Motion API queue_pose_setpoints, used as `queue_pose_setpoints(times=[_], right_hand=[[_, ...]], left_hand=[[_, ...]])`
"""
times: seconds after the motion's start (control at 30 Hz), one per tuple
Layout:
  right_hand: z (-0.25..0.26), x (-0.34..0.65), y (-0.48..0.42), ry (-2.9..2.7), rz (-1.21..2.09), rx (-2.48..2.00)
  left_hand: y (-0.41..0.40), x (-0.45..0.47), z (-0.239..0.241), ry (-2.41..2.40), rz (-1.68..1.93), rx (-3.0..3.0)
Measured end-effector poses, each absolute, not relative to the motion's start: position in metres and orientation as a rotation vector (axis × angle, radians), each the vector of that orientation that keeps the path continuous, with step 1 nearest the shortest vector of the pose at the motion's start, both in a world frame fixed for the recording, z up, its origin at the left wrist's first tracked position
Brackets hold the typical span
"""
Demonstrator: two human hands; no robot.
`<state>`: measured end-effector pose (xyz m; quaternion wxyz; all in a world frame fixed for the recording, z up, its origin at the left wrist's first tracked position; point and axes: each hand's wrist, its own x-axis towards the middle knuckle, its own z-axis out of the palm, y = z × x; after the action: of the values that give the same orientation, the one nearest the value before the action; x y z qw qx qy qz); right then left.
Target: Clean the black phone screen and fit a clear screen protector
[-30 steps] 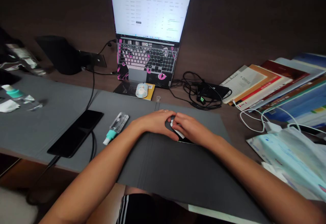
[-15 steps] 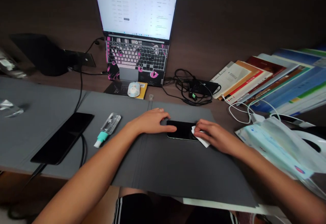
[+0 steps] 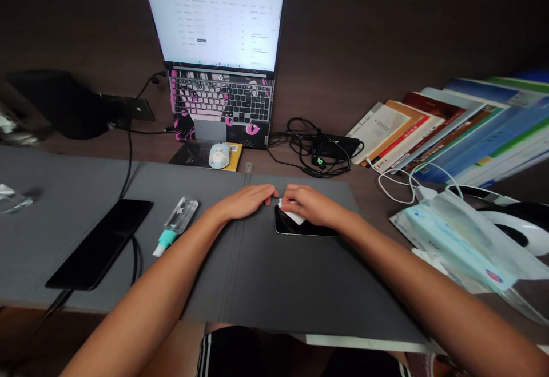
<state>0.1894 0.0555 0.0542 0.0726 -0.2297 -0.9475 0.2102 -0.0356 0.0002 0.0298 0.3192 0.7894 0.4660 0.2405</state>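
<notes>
A smartphone with a dark screen lies flat on the grey desk mat, its long side running left to right. My right hand pinches a folded white wipe and presses it on the upper left part of the screen. Much of the phone's upper and right side is hidden under that hand. Just left of the phone, my left hand rests on the mat with its fingers stretched out and slightly bent, holding nothing. A clear spray bottle with a mint-green neck lies left of my left forearm.
A second, larger dark phone or tablet lies at the left with a cable. Behind the mat stand an open laptop and a mouse. Coiled cables, a charger, leaning books and a pale blue tissue pack are at the right.
My right hand has slid the wipe leftward from the phone's right end to its left end. My left hand has come off the phone's left edge. The view has shifted slightly.
</notes>
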Motion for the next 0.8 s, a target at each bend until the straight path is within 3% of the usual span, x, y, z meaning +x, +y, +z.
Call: queue_pose_setpoints(times=[0.33,0.5,0.8], right_hand=[[0.066,0.204,0.032,-2.959,0.789,-0.323],[0.070,0.249,0.053,-2.947,0.852,-0.441],[0.071,0.291,0.064,-2.991,0.662,-0.633]], left_hand=[[-0.004,-0.028,0.033,1.248,0.638,2.095],[-0.010,-0.024,0.038,1.304,0.470,2.249],[-0.024,-0.011,0.039,1.365,0.324,2.375]])
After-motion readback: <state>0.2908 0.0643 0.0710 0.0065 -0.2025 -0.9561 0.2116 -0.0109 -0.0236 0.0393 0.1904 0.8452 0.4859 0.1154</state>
